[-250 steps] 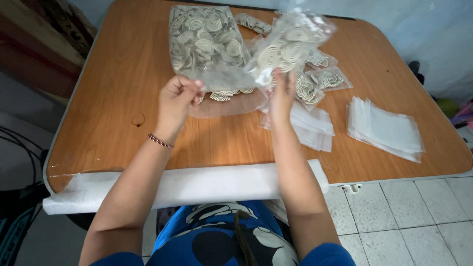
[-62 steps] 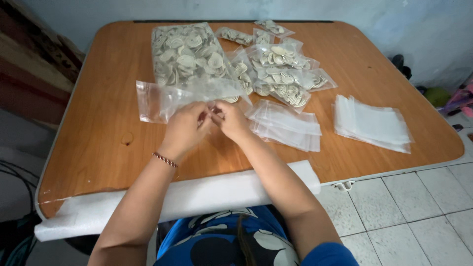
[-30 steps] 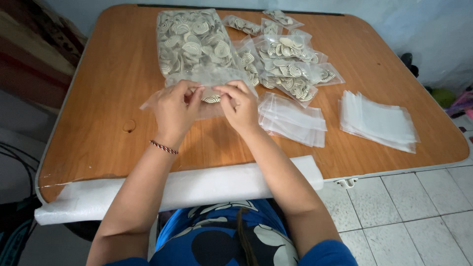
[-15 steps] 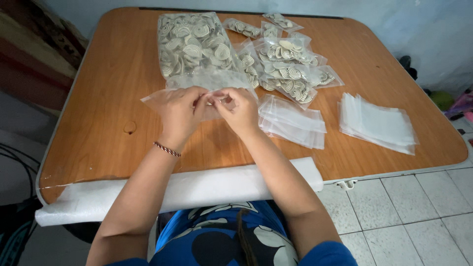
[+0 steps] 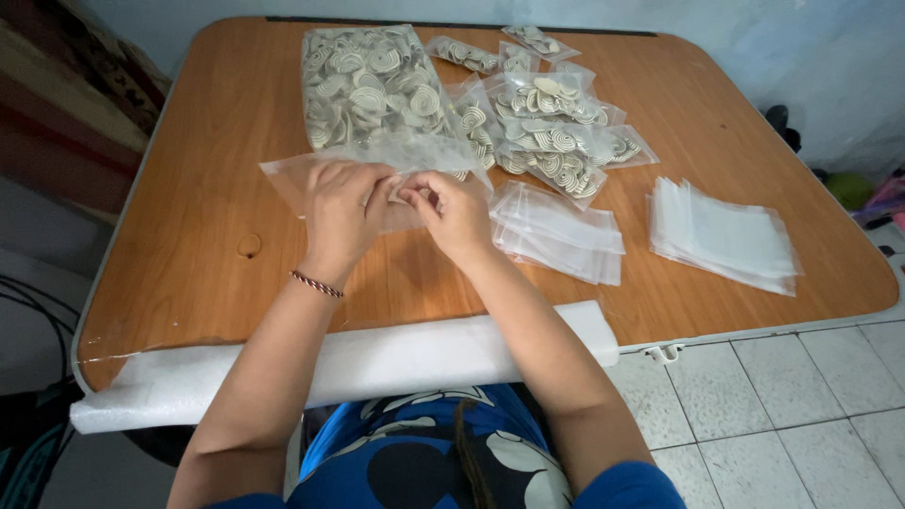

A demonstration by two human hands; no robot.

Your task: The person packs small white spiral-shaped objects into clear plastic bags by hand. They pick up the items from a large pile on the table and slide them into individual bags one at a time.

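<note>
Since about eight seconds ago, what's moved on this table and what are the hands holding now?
Both hands came together at the table's middle: left hand and right hand now pinch one clear small bag, which earlier lay flat under them. The right hand was earlier on the filled packets. The big bag of spirals and empty bag stacks stayed.

**A wooden table and what lies on it**

A wooden table with rounded corners and a pale rim fills most of the frame. At upper centre lies a large clear bag of pale spiral pieces. Just right of it sits a heap of small filled bags, overlapping one another. Right of centre lies a loose stack of empty clear bags, and a second, neater stack lies near the right edge. A white foam roll runs along the near edge, across the lower frame.
</note>
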